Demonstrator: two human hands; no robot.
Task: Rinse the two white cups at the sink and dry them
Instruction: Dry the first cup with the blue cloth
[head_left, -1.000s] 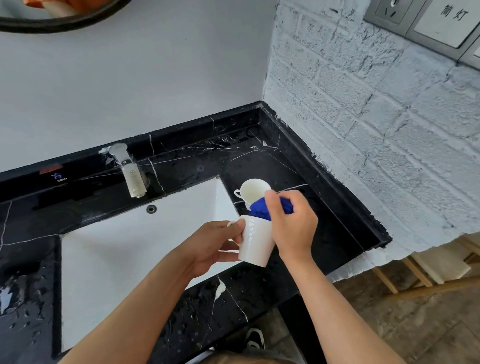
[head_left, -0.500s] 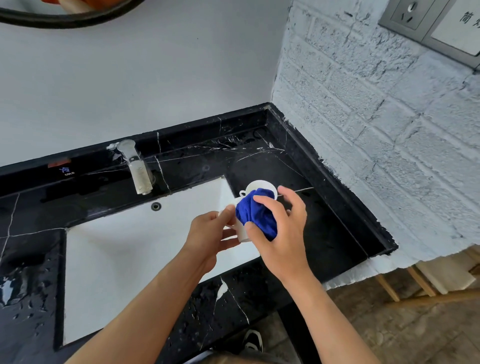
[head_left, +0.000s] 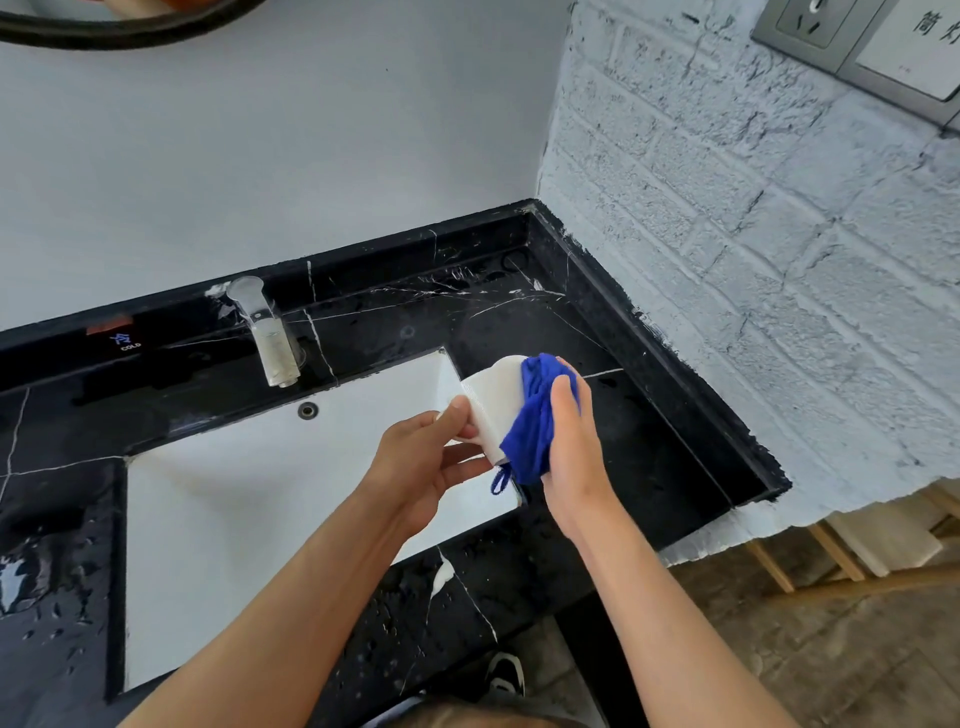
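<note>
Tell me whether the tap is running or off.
Off. No water falls from the faucet spout into the white sink basin below it.

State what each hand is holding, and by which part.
The left hand grips a white cup by its side wall near the base. The right hand presses a bunched blue cloth against the cup's other side.

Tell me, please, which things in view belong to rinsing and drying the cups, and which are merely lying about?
In use:
white cup, held by the left hand
blue cloth, pressed to the cup by the right hand
sink
faucet

Just there:
wall socket
wooden frame
shoe
water drops on the countertop
</note>
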